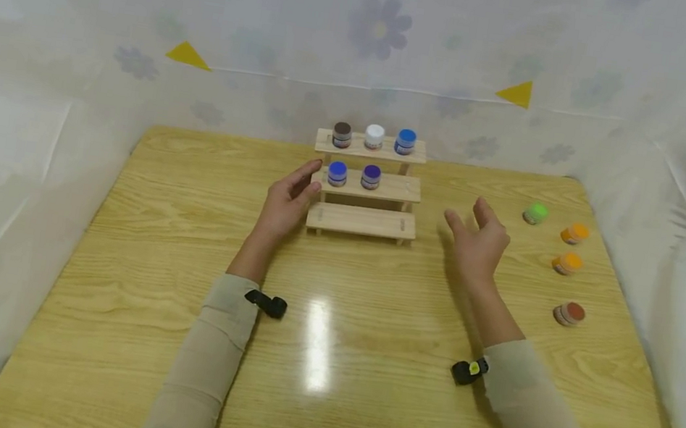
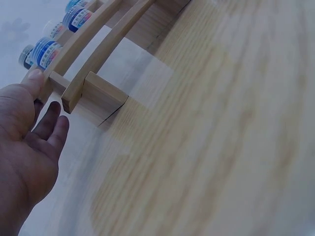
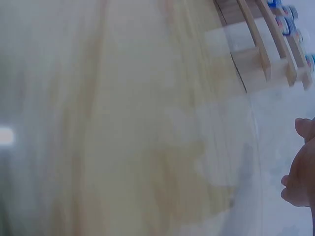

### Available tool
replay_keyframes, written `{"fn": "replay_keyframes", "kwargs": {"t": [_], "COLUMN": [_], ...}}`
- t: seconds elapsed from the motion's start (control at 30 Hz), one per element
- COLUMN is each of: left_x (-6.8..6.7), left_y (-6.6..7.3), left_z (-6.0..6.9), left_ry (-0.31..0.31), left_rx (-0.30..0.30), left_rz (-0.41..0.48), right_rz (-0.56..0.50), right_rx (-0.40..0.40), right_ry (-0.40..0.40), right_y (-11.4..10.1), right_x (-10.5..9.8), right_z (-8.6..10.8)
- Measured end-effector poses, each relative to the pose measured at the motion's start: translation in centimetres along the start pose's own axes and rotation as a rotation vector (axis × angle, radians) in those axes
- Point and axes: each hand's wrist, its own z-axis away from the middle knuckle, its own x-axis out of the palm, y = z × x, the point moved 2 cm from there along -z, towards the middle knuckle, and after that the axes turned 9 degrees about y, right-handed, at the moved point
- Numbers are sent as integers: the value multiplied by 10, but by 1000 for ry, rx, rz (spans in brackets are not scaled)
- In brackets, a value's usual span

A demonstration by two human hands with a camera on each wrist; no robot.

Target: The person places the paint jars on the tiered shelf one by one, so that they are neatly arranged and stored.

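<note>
L fingers (image 1: 306, 171) grip rack (image 1: 360, 221) @ L end; R fingers (image 1: 484, 213) spread; jar labels (image 2: 80, 18) illegible.

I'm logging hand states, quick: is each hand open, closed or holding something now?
Left hand: at the left end of the shelf; gripping or not, cannot tell.
Right hand: open, holding nothing.

The wood-grained table (image 1: 383, 300) looks glossy, the wooden rack (image 1: 392, 189) smooth and matt

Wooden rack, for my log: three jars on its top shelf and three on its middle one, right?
Wrong count on the middle shelf: the head view shows two, a blue jar and a purple jar. The top shelf holds three.
</note>
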Motion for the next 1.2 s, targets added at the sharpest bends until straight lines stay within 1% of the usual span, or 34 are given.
{"fn": "replay_keyframes", "kwargs": {"t": [0.13,0.3,0.37,0.4,0.47,0.53,0.6,0.67,0.77,0.9,1.0,1.2], "left_x": [-1,-2,-2,-3,-3,-2,-2,-1,0,2,2,2], "left_y": [-2,-1,-2,-2,-2,-3,-3,-3,-3,-4,-5,-4], "left_z": [0,-1,-2,-2,-2,-1,-1,0,0,1,0,-2], "left_ry": [-1,-2,-2,-2,-3,-1,3,4,4,-3,-7,-2], "left_rx": [1,3,4,4,1,-2,-1,5,17,17,23,42], "left_rz": [-5,-8,-7,-6,-7,-7,-6,-1,8,11,10,17], "right_rz": [87,219,240,241,246,258,288,322,351,377,396,401], "right_rx": [74,109,137,164,206,231,224,197,161,142,153,229], "right_ry": [33,127,148,149,144,135,142,152,183,228,254,239], "right_y": [13,33,42,46,54,61,65,69,72,76,76,72], "right_x": [-19,-39,-45,-48,-53,-57,-61,-65,-69,-72,-73,-76], "right_z": [-9,-24,-30,-32,-36,-40,-45,-50,-60,-72,-78,-86]}}
